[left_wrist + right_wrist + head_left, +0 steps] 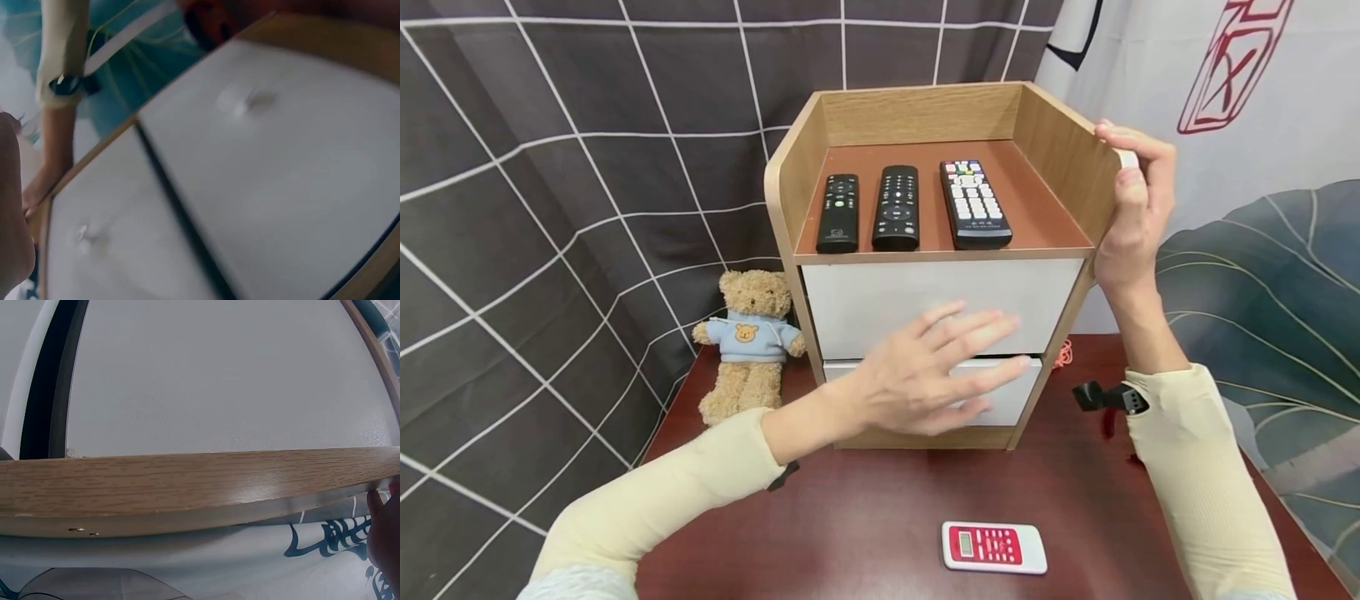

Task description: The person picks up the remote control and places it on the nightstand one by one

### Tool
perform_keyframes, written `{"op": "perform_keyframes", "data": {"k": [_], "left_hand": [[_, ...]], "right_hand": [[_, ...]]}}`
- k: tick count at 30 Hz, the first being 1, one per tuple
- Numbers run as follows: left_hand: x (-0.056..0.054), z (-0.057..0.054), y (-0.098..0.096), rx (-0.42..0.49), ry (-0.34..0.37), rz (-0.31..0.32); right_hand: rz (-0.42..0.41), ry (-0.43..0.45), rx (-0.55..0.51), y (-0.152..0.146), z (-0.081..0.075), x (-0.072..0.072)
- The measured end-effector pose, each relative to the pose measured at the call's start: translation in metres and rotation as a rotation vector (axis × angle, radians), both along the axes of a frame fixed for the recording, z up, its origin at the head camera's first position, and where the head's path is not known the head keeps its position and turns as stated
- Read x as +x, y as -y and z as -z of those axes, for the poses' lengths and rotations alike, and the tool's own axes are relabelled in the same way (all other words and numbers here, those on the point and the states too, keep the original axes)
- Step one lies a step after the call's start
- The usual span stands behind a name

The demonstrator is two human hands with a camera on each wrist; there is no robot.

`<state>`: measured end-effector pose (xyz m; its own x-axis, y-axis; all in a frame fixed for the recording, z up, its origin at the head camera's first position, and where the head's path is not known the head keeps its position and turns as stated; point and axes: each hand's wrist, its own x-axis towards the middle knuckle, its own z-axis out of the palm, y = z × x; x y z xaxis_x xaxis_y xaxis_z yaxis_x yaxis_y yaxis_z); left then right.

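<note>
A small wooden cabinet with two white drawers stands on the table. My right hand grips the top edge of its right side panel, thumb on the near side. Fingers spread, my left hand is in front of the upper drawer and the lower drawer, holding nothing and slightly blurred. Small clear knobs show on the drawer fronts in the left wrist view, one a lower-drawer knob. A dark gap runs between the drawers. The right wrist view shows the panel's wooden edge.
On the cabinet top lie a short black remote, a longer black remote and a white-buttoned remote. A teddy bear in a blue top sits left. A red-and-white remote lies on the table in front.
</note>
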<state>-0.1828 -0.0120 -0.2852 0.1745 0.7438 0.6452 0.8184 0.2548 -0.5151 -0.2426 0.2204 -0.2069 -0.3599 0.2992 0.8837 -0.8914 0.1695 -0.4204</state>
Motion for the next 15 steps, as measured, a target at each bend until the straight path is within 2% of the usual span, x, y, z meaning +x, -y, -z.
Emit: {"op": "perform_keyframes", "data": {"k": [4,8,10,15], "left_hand": [[0.007,0.038,-0.004,-0.067,0.045,0.109],[0.015,0.083,-0.002,-0.203,0.096,0.139],[0.020,0.104,-0.001,-0.278,0.164,0.128],[0.035,0.151,-0.001,-0.425,0.426,0.084]], "right_hand": [[0.010,0.001,-0.006,0.001,-0.001,0.000],[0.010,0.002,-0.009,0.001,-0.001,0.001],[0.005,0.001,-0.011,0.001,-0.001,0.001],[0.000,-0.008,-0.025,0.003,-0.001,0.000]]}}
